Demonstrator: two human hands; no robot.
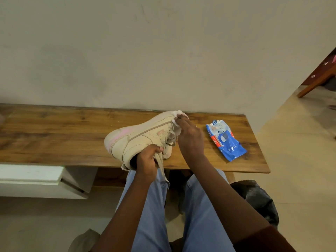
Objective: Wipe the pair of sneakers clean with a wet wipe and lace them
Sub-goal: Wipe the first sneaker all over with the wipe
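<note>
Fingers of right hand pinch wet wipe against sneaker toe, frame centre, above bench. Left hand grips collar and loose lace. Risk: hard rubbing twists sneaker from one-handed hold; dangling lace snags.

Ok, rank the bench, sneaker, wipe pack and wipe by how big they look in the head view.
1. bench
2. sneaker
3. wipe pack
4. wipe, partly hidden by the right hand, so its full size is unsure
</note>
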